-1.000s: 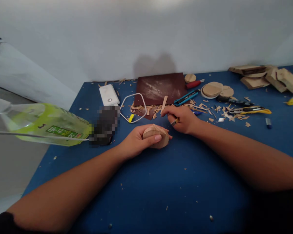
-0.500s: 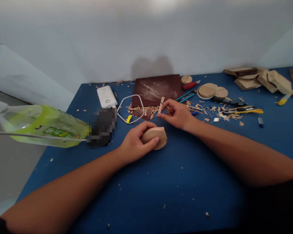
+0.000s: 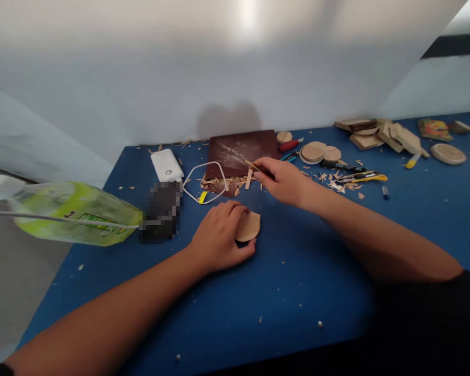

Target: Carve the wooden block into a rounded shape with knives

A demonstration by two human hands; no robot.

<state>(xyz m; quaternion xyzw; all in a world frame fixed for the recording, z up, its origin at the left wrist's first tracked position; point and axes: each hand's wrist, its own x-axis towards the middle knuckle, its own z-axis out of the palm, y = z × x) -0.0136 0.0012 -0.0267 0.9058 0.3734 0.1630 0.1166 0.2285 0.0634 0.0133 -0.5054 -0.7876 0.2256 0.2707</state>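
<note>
My left hand [image 3: 221, 235] is closed round the left side of a pale wooden disc [image 3: 248, 226], which rests on the blue table [image 3: 282, 324]. Part of the disc is hidden under the fingers. Up and to the right, my right hand [image 3: 285, 180] grips a thin brown tool [image 3: 261, 169], its tip pointing to the upper left over the dark red board [image 3: 238, 149]. A small flat wood strip [image 3: 248, 178] lies just left of my right fingers, among wood shavings at the board's front edge.
On the left are a green-labelled bottle [image 3: 82, 214], a blurred dark object [image 3: 160, 211] and a white power bank [image 3: 166, 164] with its cable. A red-handled knife [image 3: 290, 145], wooden discs [image 3: 314, 151], a yellow cutter [image 3: 370, 177] and wood blocks [image 3: 403, 137] lie right.
The wood strip has left my right hand and lies on the shavings, while the thin tool stays in my fingers. The disc lies flatter under my left hand. The whole view has shifted.
</note>
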